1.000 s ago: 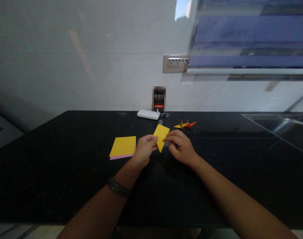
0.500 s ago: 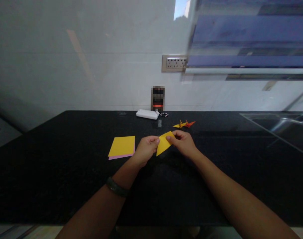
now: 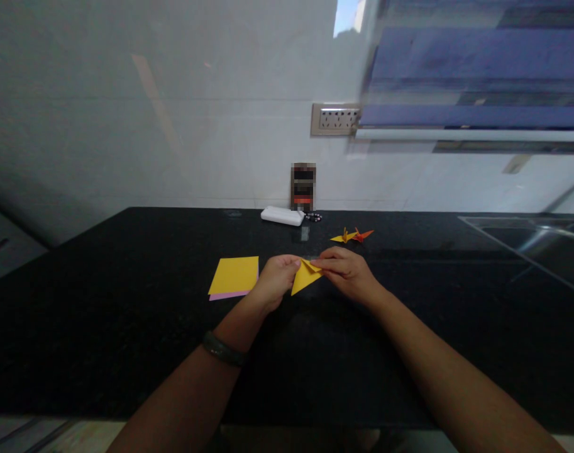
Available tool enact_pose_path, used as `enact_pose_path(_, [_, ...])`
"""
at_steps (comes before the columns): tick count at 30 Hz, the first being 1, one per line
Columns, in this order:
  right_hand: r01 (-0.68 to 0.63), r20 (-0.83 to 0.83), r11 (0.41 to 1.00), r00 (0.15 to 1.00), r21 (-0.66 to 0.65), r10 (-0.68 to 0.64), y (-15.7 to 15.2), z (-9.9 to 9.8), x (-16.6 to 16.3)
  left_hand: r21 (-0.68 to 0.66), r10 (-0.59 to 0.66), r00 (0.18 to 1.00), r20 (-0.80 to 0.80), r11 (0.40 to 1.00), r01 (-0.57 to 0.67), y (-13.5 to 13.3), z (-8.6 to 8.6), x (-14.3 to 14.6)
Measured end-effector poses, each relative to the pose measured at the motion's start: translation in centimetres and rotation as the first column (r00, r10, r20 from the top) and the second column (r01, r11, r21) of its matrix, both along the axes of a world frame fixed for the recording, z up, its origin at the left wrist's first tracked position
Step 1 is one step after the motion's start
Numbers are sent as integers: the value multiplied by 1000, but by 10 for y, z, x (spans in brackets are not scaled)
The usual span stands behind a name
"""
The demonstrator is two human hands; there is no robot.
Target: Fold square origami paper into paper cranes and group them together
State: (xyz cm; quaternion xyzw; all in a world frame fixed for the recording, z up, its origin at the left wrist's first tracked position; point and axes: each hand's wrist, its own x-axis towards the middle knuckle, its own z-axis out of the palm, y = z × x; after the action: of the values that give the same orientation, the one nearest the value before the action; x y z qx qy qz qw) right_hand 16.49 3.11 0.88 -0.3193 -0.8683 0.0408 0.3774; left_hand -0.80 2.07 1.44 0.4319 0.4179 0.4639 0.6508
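Between my two hands is a folded piece of yellow origami paper (image 3: 305, 280), with one flap folded over near its top right. My left hand (image 3: 278, 280) pinches its upper left side between thumb and fingers. The fingers of my right hand (image 3: 346, 270) are closed at its right edge, on the flap. To the left lies a stack of square paper (image 3: 234, 275), yellow on top with pink showing below. Behind my right hand stand a yellow paper crane (image 3: 344, 236) and an orange-red paper crane (image 3: 363, 235).
A white, rounded flat case (image 3: 282, 216) with a beaded strap (image 3: 314, 217) lies by the wall. A blurred dark upright object (image 3: 303, 187) leans behind it. The black countertop (image 3: 126, 314) meets a sink (image 3: 546, 236) at right. A socket panel (image 3: 335, 119) is on the wall.
My right hand has turned over the paper's right side, and a folded flap now shows where the surface was flatter. My left hand keeps its pinch. The view has shifted slightly.
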Motion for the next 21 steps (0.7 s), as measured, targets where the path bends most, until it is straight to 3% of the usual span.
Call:
enact_pose_path(6, [-31,202,997,979,66,17,-2,6,5,-58,-18,999,47,998,21,4,-3,-3])
enact_pose_path(13, [-71,242,997,968,40,59,-3,7,4,-101,14,996,91,995,-5,6,-5,-6])
enact_pose_path(21, [-34,339,998,941,58,12,-5,9,3,-116,32,985,167,993,-13,6,-5,-6])
